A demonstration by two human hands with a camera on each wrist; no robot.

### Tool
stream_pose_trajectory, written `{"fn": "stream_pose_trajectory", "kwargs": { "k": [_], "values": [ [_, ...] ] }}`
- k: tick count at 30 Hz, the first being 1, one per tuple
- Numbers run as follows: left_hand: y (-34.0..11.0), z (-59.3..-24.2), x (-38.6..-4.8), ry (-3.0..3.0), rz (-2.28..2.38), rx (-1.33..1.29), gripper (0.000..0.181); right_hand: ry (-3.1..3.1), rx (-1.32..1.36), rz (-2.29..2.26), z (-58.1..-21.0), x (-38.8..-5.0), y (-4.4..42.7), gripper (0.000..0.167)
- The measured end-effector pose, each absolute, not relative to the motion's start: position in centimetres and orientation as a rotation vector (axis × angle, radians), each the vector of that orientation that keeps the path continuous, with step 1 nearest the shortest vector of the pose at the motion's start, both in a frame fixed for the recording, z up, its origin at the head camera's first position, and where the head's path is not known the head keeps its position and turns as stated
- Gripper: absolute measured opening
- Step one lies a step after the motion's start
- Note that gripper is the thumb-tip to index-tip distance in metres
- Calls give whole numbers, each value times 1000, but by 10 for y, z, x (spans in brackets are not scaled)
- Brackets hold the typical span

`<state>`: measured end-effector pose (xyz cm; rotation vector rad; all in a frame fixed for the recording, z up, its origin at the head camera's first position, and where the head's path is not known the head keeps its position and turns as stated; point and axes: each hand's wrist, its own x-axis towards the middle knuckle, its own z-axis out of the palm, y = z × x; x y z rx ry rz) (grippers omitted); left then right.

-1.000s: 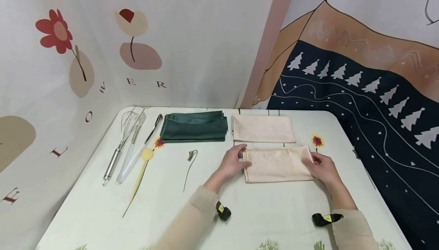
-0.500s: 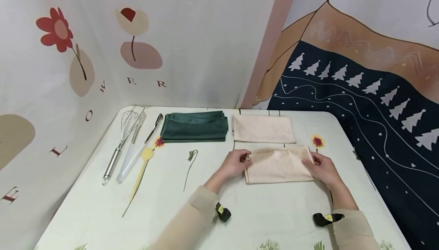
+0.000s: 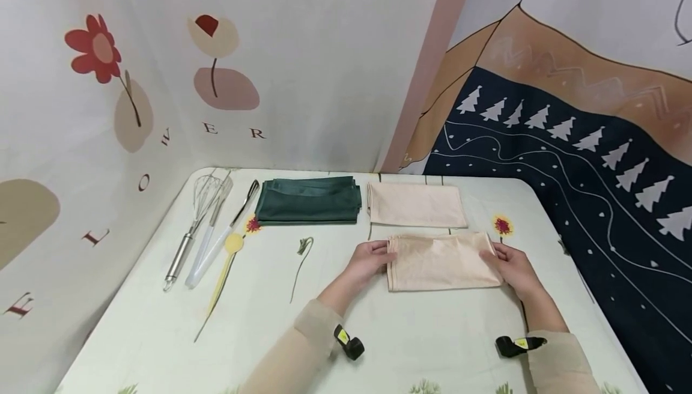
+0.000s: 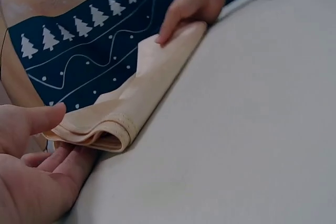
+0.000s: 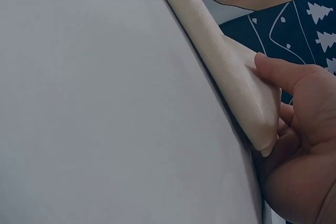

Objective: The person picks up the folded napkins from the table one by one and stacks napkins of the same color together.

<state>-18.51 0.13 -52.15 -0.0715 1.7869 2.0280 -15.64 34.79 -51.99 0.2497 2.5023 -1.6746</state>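
Just right of centre in the head view, a folded pale pink cloth point(image 3: 443, 263) lies over the white tablecloth point(image 3: 432, 337), its long sides running across the frame. The person's left hand point(image 3: 366, 266) pinches its left end, thumb above and fingers beneath; the left wrist view shows the folded layers gaping there in a loop. The right hand point(image 3: 516, 271) grips the opposite end in the same manner, thumb on top and fingers tucked under. The two hands are well apart, with the cloth stretching between them.

Near this cloth, a little higher in the frame, lies a second folded pink cloth point(image 3: 416, 204). To its left is a folded dark green cloth point(image 3: 309, 200).

At the left of the table, a metal whisk point(image 3: 184, 250) slants with its wires toward the top. Beside it are a flat-headed tool point(image 3: 208, 230) and a tool with a dark metal head point(image 3: 215, 251), both with pale handles that come close together at their lower ends. A yellow spoon-shaped thing point(image 3: 233, 244) lies to their right.

Beige sleeves point(image 3: 559, 358) enter from the bottom edge, each with a black strapped device at the wrist. Printed curtains point(image 3: 324, 81) fill the upper part of the frame.
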Motion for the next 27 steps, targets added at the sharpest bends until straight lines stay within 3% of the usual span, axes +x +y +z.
{"fn": "stream_pose_trajectory", "kwargs": {
  "k": [3,8,20,27],
  "values": [
    [1,-520,-182,1945,1913,24,36,2470,266,-1691,-519,-155,348,71],
    [0,-518,-176,2194,1683,187,25,2471,258,-1672,-519,-150,344,66],
    [-2,-519,-172,2327,1678,257,13,2514,251,-1610,-515,-145,344,66],
    [-2,-517,-168,2313,1671,258,20,2607,212,-1372,-505,-134,347,59]
  ]
}}
